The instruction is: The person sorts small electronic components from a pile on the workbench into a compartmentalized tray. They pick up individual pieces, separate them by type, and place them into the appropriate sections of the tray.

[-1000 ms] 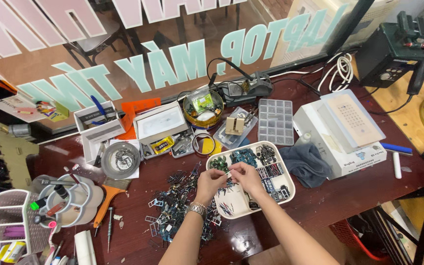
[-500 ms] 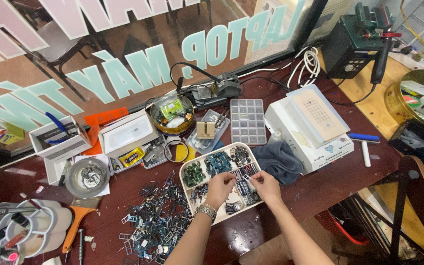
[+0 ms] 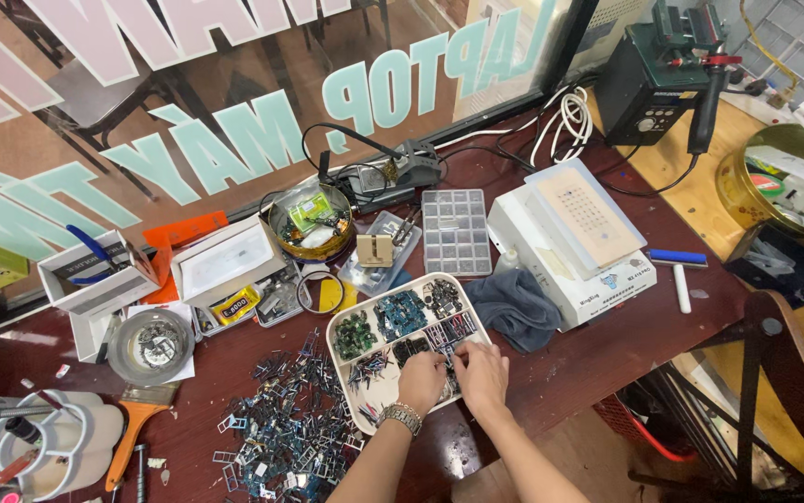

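Cluttered dark tabletop (image 3: 607, 354) by shop window. Left hand (image 3: 422, 380) and right hand (image 3: 481, 373) side by side over white tray (image 3: 344, 369), fingers curled among small sorted parts (image 3: 400, 315); pinch contents too small to tell. Loose metal parts pile (image 3: 295, 424) left of grip, grey cloth (image 3: 514, 307) right.

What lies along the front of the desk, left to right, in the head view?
White tool caddy → orange-handled brush → heap of small metal parts → left hand → right hand, both over the white tray → grey cloth.
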